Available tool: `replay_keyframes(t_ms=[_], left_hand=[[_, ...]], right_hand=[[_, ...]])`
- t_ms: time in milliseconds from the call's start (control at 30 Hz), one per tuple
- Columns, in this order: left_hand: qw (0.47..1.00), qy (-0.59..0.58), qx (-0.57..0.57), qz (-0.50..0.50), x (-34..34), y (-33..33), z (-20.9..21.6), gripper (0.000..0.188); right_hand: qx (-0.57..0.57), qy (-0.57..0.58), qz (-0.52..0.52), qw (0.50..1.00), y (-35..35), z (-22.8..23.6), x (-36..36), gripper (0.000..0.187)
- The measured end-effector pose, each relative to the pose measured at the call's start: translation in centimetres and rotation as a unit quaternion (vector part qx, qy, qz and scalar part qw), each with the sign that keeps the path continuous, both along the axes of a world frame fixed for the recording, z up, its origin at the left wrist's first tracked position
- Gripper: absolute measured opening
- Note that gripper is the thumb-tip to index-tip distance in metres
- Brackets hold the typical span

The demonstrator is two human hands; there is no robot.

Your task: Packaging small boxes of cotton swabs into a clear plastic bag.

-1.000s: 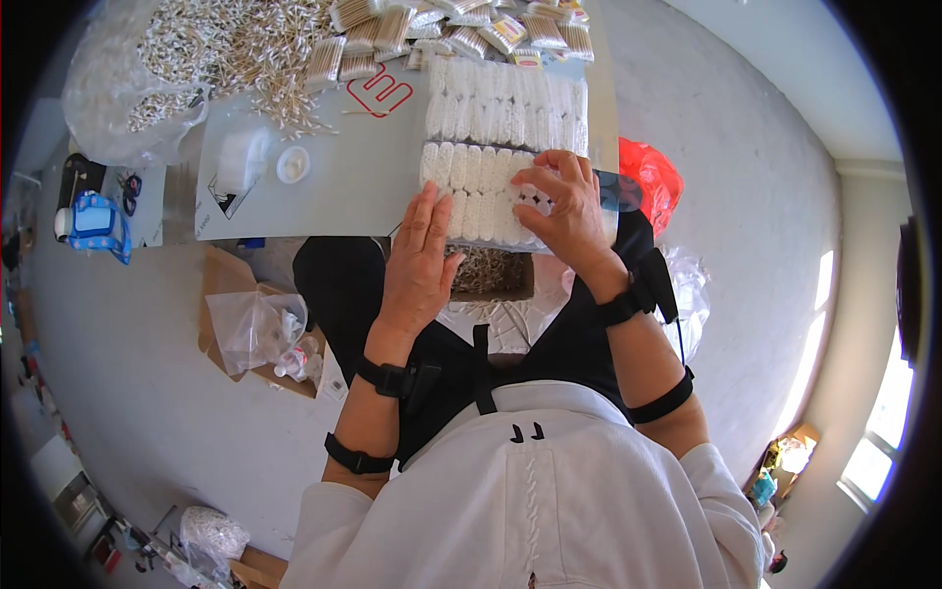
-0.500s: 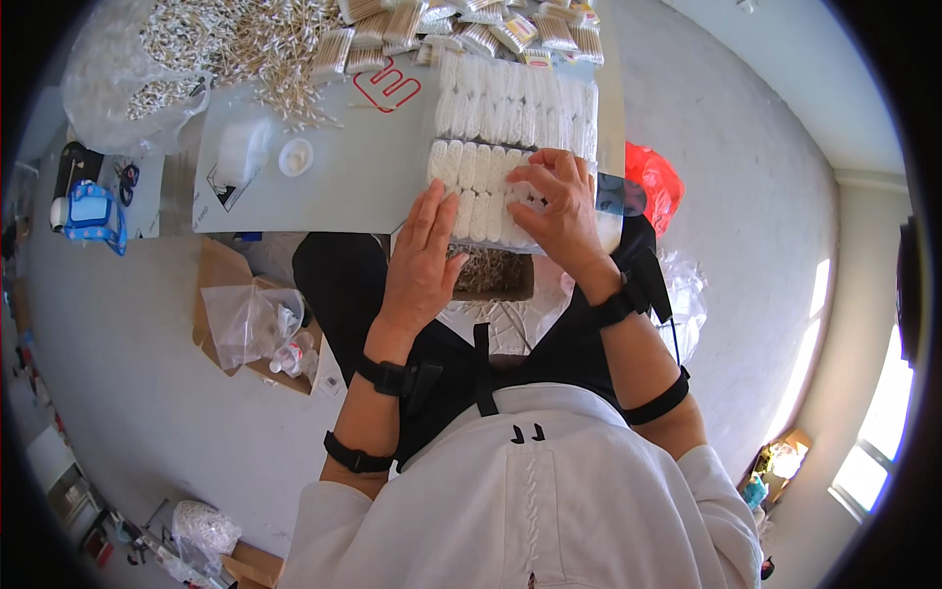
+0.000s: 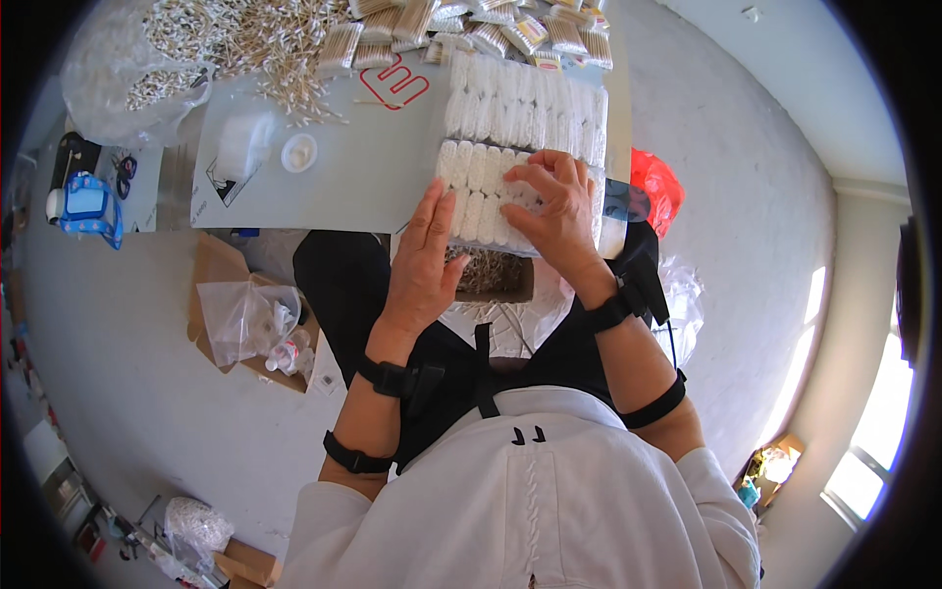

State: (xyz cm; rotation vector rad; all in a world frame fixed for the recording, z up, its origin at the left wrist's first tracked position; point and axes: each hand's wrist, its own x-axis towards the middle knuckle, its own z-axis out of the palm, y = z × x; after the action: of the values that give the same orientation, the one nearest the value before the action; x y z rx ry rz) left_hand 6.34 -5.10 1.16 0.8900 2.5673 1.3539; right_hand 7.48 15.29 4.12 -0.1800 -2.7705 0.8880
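Observation:
White cotton swab packs [image 3: 481,211] stand in tight rows, heads up, in a block at the table's near edge. Along the block's left side rests my left hand [image 3: 424,255], its fingers stretched out and the thumb apart, holding nothing. My right hand [image 3: 561,211] reaches over the block's right half. Its index finger and thumb are bent and apart, with their tips on the swab heads. No lifted pack shows between them, and the palm hides the packs beneath.
Loose cotton swabs [image 3: 265,49] spill beside a clear plastic bag [image 3: 118,88]. More bundled packs [image 3: 417,20] lie behind the block. A small round tub [image 3: 299,152] stands to the left. Below the table are a box of swabs [image 3: 500,280] and an open carton [image 3: 211,260].
The table and the block have shifted slightly right in the picture. Both hands keep nearly the same pose, the right fingertips still on the packs.

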Motion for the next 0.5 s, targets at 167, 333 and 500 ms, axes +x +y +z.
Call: replay_keyframes(t_ms=[167, 333, 500], left_hand=[[1.0, -0.019, 0.004, 0.008, 0.0, -0.2, 0.0, 0.079], [0.999, -0.033, 0.033, 0.012, -0.1, -0.6, -0.8, 0.081], [0.998, -0.029, 0.053, 0.01, -0.3, -0.7, -0.9, 0.081]], right_hand=[[0.009, -0.01, 0.001, 1.0, -0.1, 0.1, -0.1, 0.032], [-0.008, 0.007, 0.024, 1.0, -0.7, 0.1, -0.6, 0.032], [-0.003, -0.019, 0.021, 1.0, -1.0, 0.4, -0.7, 0.033]])
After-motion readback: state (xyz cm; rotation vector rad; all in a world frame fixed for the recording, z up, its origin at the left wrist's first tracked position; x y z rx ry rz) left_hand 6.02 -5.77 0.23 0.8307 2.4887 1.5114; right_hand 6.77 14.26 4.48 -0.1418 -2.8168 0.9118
